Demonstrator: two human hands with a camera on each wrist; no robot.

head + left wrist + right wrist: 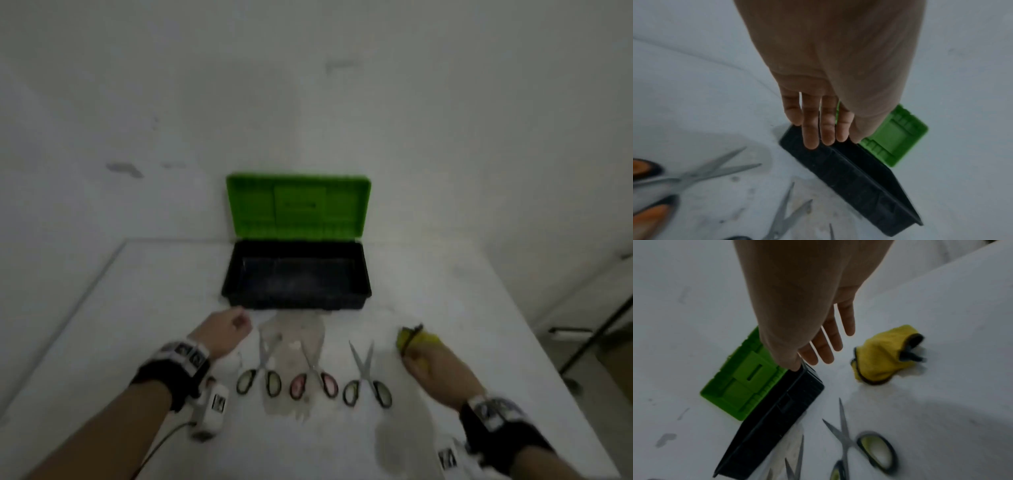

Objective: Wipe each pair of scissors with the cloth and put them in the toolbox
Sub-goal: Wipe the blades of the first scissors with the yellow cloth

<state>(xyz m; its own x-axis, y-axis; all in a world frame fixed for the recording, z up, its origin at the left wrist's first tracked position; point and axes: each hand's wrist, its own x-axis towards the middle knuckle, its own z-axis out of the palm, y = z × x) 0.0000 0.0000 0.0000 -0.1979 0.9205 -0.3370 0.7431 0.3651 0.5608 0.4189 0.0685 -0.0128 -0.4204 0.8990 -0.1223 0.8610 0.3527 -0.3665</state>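
An open toolbox, black with a raised green lid, stands at the back of the white table and nothing shows inside it. Three pairs of scissors lie in a row before it: the left pair, a pink-handled pair and the right pair. A crumpled yellow cloth lies to their right. My left hand hovers by the toolbox's front left corner, its fingers relaxed and holding nothing. My right hand hangs with straight fingers just short of the cloth, apart from it.
A brownish stain marks the table under the middle scissors. The table's left edge runs diagonally, and a wall rises right behind the toolbox. Past the table's right edge stands a dark metal stand. A white device with a cable hangs at my left wrist.
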